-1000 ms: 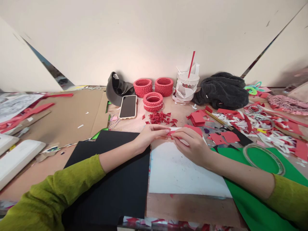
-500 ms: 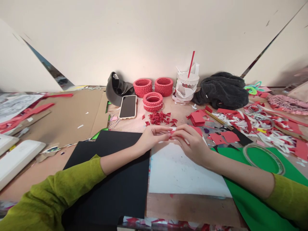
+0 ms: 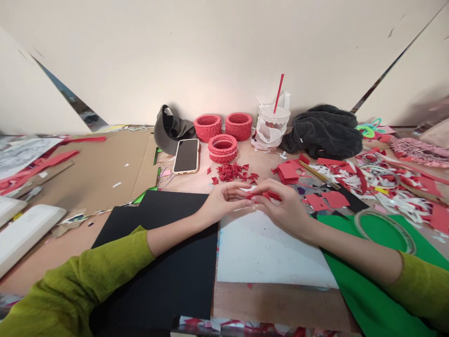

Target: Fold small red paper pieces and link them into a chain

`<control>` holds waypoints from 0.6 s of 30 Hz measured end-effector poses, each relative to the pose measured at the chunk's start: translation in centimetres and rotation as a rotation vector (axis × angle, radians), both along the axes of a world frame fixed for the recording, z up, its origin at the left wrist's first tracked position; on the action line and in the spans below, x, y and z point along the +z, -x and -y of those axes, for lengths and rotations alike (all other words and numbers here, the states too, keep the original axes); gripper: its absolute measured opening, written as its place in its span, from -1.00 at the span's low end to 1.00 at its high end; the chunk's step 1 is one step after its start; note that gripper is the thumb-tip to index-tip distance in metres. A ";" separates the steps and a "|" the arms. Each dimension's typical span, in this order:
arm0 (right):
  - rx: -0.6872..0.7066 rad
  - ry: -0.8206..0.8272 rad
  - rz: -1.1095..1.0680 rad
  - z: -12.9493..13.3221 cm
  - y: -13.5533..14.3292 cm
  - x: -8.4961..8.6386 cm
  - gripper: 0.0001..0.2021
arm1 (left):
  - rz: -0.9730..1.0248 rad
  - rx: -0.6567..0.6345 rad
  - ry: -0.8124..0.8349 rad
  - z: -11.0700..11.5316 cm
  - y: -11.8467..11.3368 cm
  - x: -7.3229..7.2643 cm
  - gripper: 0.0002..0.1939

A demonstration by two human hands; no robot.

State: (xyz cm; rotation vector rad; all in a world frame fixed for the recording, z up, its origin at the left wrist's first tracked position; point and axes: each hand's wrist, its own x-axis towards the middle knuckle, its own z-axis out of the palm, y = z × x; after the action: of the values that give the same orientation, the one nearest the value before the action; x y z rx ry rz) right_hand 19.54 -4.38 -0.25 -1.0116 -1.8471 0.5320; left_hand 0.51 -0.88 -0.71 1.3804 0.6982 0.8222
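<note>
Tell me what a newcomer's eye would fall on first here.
Probably the three red rings, grouped near the wall between the dark cap and the cup with its red straw. Nearer the person lies a heap of small red pieces. Then the left hand and right hand meet over the white sheet, red paper between them.

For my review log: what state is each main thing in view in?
Left hand: fingers closed on red piece
Right hand: fingers closed on red piece
Red piece: mostly hidden; folds can't be told
Phone: face up, screen dark
Cap: tipped, inside showing
Cup: straw in it
Dark cloth: crumpled
Red squares: stacked
Small red pieces: loosely heaped
Three red rings: open-topped
Tape roll: lying flat
White sheet: lying flat
</note>
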 end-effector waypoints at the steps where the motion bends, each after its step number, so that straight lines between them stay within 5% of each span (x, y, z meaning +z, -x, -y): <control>1: -0.008 0.026 -0.037 0.0 0.0 0.1 -0.92 | 0.012 0.006 -0.005 0.0 0.0 0.0 -0.64; 4: -0.021 0.109 -0.118 -0.2 -0.2 0.2 -0.95 | 0.019 0.020 -0.047 -0.1 0.1 -0.1 -0.81; 18: -0.001 0.210 -0.181 -0.2 -0.1 0.4 -0.98 | -0.040 0.108 -0.156 0.2 0.2 -0.2 -0.81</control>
State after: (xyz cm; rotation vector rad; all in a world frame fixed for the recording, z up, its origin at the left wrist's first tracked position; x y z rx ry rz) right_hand 19.66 -4.15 0.20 -1.0651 -1.6549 0.8030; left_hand 0.35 -1.04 -0.96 1.5126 0.7581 0.9532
